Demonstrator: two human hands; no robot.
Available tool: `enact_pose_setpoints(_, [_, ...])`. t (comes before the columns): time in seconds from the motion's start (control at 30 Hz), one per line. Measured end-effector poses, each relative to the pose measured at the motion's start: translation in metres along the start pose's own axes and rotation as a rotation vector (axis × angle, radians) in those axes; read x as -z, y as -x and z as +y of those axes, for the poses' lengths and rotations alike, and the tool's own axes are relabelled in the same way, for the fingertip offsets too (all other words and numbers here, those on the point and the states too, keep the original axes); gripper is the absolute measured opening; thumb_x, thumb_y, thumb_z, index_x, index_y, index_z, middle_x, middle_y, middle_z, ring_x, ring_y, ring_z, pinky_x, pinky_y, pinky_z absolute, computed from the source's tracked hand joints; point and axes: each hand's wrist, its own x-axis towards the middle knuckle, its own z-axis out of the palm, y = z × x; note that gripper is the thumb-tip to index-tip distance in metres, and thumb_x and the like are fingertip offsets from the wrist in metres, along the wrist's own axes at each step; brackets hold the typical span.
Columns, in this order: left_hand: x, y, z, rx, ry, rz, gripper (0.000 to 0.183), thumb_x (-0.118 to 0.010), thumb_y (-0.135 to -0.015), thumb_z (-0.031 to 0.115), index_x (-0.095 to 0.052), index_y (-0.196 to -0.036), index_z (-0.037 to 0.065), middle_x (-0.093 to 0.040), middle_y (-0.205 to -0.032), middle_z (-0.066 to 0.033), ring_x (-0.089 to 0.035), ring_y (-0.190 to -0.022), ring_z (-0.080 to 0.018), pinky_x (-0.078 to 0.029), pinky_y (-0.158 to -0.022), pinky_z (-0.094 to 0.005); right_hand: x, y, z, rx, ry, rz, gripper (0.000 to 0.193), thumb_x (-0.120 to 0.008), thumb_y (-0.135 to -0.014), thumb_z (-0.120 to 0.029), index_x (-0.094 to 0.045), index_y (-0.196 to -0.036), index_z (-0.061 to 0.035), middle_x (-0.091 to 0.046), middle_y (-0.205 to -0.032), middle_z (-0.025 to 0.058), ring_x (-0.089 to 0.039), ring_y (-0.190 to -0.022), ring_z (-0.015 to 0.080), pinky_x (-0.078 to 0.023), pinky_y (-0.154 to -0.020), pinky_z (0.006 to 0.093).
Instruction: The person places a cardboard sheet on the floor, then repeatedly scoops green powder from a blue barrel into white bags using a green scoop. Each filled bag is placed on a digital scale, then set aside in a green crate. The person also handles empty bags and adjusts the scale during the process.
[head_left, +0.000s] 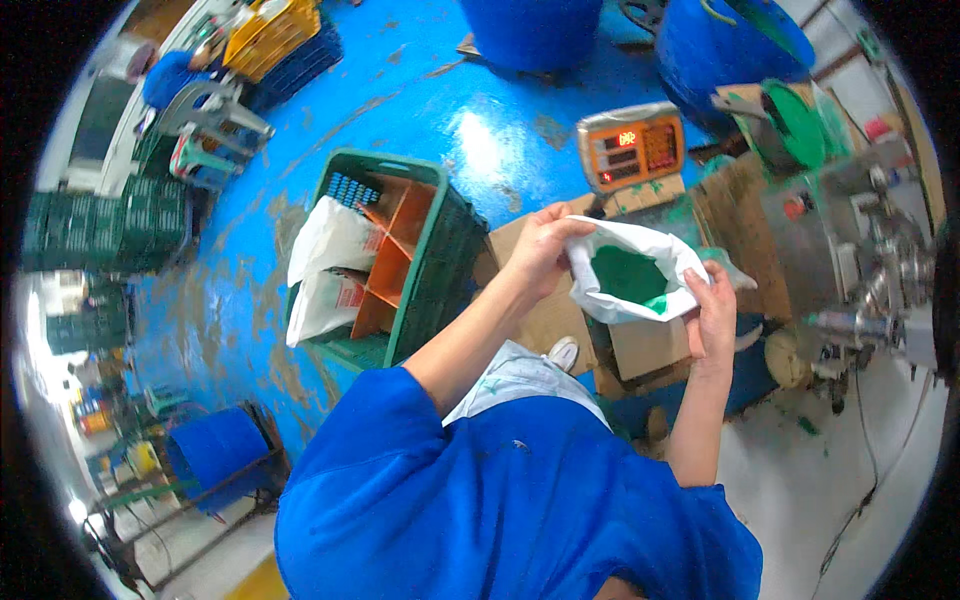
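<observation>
Work in hand: a white bag (612,306) sits between the person's two hands, in front of the body and to the right of the dark green crate. The left hand (543,248) has its grip closed on the bag's left rim; the right hand (710,312) has its grip on the right rim, thumb on top. Between them the mouth is spread wide. Whether the bag's base rests on anything cannot be told.

Progress, as judged: the bag has been loaded with green powder (628,275), some of which clings near the rim. Closing remains undone. Whether the amount is final cannot be determined.

Containers: the green crate (440,270) stands on the blue floor (490,130), fitted with orange dividers (408,215). Two white bags with red print, the upper bag (335,240) and the lower bag (325,305), lie along its left side; their contents and closure are not visible. Some space between the dividers shows no bag. Beyond the held bag stands an orange-faced scale (632,150) with lit red digits. At upper right, a blue tub (725,60) shows green inside.
</observation>
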Motion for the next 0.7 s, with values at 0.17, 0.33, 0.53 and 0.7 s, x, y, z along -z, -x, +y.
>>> enact_pose_setpoints(0.17, [0.058,0.062,0.063,-0.271,0.182,0.040,0.020,-0.063,-0.071,0.002,-0.045,-0.068,0.011,-0.051,-0.074,0.0001,-0.049,-0.069,-0.0110,-0.039,-0.062,-0.0258,-0.106,-0.037,0.005,0.057,0.008,-0.311,0.027,-0.060,-0.080,0.000,-0.047,-0.104,-0.0043,-0.055,-0.093,0.0054,-0.056,-0.084,0.0138,-0.047,-0.071,0.0257])
enact_pose_setpoints(0.33, [0.121,0.112,0.089,-0.526,0.316,0.175,0.018,-0.061,-0.068,-0.004,-0.053,-0.080,0.007,-0.056,-0.095,-0.0046,-0.053,-0.092,-0.0179,-0.041,-0.085,-0.0321,-0.235,-0.067,0.028,0.078,0.040,-0.626,0.030,-0.065,-0.078,-0.003,-0.048,-0.102,-0.0040,-0.049,-0.097,0.0036,-0.049,-0.094,0.0116,-0.040,-0.083,0.0246])
enact_pose_setpoints(0.53, [0.214,0.093,0.022,-0.648,0.366,0.346,0.024,-0.062,-0.071,-0.006,-0.057,-0.090,0.008,-0.061,-0.095,-0.0056,-0.058,-0.091,-0.0197,-0.047,-0.083,-0.0363,-0.333,-0.097,0.102,-0.059,0.351,-0.865,0.014,-0.055,-0.084,-0.015,-0.051,-0.097,-0.0097,-0.050,-0.091,-0.0002,-0.048,-0.087,0.0107,-0.042,-0.071,0.0265])
enact_pose_setpoints(0.7, [0.273,0.037,-0.033,-0.478,0.209,0.661,0.014,-0.065,-0.075,-0.002,-0.056,-0.077,0.007,-0.059,-0.078,-0.0008,-0.055,-0.073,-0.0116,-0.043,-0.070,-0.0265,-0.362,-0.124,0.195,-0.307,0.699,-0.979,0.023,-0.052,-0.080,-0.011,-0.043,-0.101,-0.0111,-0.044,-0.084,0.0020,-0.044,-0.080,0.0127,-0.042,-0.063,0.0292])
